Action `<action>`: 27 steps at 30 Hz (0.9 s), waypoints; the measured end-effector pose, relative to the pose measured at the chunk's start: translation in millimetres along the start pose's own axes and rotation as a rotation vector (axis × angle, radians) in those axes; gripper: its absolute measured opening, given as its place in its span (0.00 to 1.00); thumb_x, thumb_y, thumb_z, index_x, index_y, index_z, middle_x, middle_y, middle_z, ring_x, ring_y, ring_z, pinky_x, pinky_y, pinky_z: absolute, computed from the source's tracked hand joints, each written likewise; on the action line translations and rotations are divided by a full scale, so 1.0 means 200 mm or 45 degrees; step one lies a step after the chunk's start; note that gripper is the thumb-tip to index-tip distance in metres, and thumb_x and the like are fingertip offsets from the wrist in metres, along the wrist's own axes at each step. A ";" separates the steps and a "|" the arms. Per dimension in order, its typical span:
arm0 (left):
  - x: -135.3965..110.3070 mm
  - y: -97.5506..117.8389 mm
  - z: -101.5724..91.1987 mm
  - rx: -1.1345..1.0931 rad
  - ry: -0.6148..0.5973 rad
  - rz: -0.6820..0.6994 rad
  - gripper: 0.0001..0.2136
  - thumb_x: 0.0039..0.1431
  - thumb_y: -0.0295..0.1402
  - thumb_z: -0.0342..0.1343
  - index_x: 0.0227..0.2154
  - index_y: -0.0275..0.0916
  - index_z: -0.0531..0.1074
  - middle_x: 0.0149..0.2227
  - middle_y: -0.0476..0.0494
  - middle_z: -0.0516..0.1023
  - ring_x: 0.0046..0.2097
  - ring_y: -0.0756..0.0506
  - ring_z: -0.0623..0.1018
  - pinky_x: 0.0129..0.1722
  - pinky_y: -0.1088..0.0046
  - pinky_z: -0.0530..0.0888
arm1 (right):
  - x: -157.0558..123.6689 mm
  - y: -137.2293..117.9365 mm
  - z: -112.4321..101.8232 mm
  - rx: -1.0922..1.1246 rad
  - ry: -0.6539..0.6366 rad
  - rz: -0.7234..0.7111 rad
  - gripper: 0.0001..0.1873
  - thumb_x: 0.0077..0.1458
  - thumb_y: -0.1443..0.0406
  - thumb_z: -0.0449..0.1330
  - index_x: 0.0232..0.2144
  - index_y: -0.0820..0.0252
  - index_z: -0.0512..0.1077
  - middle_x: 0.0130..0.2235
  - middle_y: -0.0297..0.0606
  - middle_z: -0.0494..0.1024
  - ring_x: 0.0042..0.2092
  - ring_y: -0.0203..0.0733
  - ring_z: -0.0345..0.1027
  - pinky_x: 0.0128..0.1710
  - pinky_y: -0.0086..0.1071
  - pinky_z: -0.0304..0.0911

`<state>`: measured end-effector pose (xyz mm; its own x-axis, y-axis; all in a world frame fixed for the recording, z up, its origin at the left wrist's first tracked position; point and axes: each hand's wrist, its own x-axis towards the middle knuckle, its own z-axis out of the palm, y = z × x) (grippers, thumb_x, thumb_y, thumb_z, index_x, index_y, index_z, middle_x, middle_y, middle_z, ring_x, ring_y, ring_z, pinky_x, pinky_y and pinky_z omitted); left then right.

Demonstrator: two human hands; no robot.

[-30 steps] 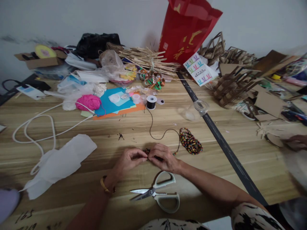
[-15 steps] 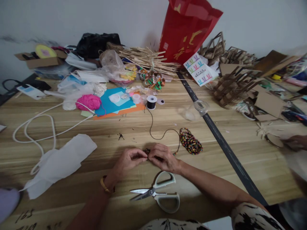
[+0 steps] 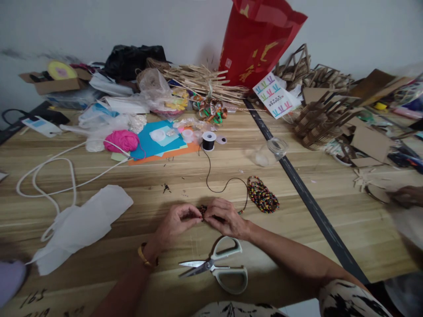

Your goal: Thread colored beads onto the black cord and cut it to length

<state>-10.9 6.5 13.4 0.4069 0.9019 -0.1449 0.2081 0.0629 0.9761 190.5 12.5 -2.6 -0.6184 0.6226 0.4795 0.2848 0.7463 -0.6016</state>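
Left hand (image 3: 175, 221): thumb and forefinger are brought together at their tips, pinching the beaded strand (image 3: 202, 209) at a tiny red spot; a gold bracelet (image 3: 143, 254) is around the wrist.
Right hand (image 3: 227, 216): fingers are bent, and thumb and forefinger pinch the same strand just beside the left fingertips – the palm side is hidden.
Beads in work: dark and small, between and behind the 2 hands, low over the table (image 3: 185, 169); some more beads come out at the outer side of the right hand.
Black cord (image 3: 214, 191): it runs in loose curves from the spool (image 3: 208, 142), which stands upright, down to the beads beside the right hand.
Coil of beads (image 3: 263, 196): many-coloured, lying in several loops near the right hand, not touching it.
Scissors (image 3: 208, 265): on the table, near below the hands, the 2 blades parted and pointing left, handles pale.
Left part of table: white sheet (image 3: 87, 226), white cable (image 3: 74, 180) in loops, pink yarn (image 3: 121, 141) beside a blue sheet (image 3: 145, 140).
Far side: red bag (image 3: 257, 48) with gold marks – it stands near the wall.
Right edge: another person's hand (image 3: 410, 195), blurred.
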 end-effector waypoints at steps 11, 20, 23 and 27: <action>0.00 0.01 0.00 0.032 -0.002 -0.002 0.03 0.47 0.28 0.59 0.26 0.34 0.75 0.28 0.44 0.79 0.31 0.47 0.77 0.34 0.74 0.73 | -0.01 0.01 0.01 0.023 0.005 -0.013 0.07 0.61 0.67 0.53 0.31 0.61 0.69 0.31 0.40 0.73 0.34 0.39 0.65 0.37 0.33 0.62; 0.00 0.00 0.00 0.025 0.004 0.015 0.03 0.48 0.28 0.60 0.26 0.34 0.76 0.28 0.45 0.80 0.32 0.47 0.77 0.35 0.73 0.73 | 0.00 0.01 0.00 0.013 -0.012 -0.012 0.06 0.61 0.67 0.53 0.32 0.61 0.68 0.31 0.40 0.73 0.35 0.39 0.65 0.37 0.33 0.62; 0.00 0.00 0.00 0.022 0.010 0.017 0.03 0.48 0.28 0.59 0.26 0.34 0.76 0.29 0.44 0.80 0.33 0.46 0.77 0.36 0.73 0.73 | -0.01 0.01 0.01 -0.001 -0.020 -0.001 0.06 0.61 0.67 0.53 0.32 0.61 0.68 0.31 0.40 0.73 0.35 0.39 0.65 0.37 0.33 0.62; 0.00 -0.01 -0.01 0.025 0.021 0.025 0.03 0.47 0.29 0.60 0.26 0.35 0.76 0.29 0.44 0.80 0.33 0.46 0.78 0.36 0.73 0.74 | -0.01 0.01 0.01 -0.004 -0.024 0.003 0.06 0.61 0.67 0.53 0.32 0.61 0.68 0.31 0.40 0.73 0.35 0.39 0.65 0.37 0.33 0.61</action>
<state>-12.5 6.4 11.6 0.3961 0.9099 -0.1231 0.2179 0.0371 0.9753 191.5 12.8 -6.0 -0.6317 0.6198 0.4657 0.2884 0.7455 -0.6009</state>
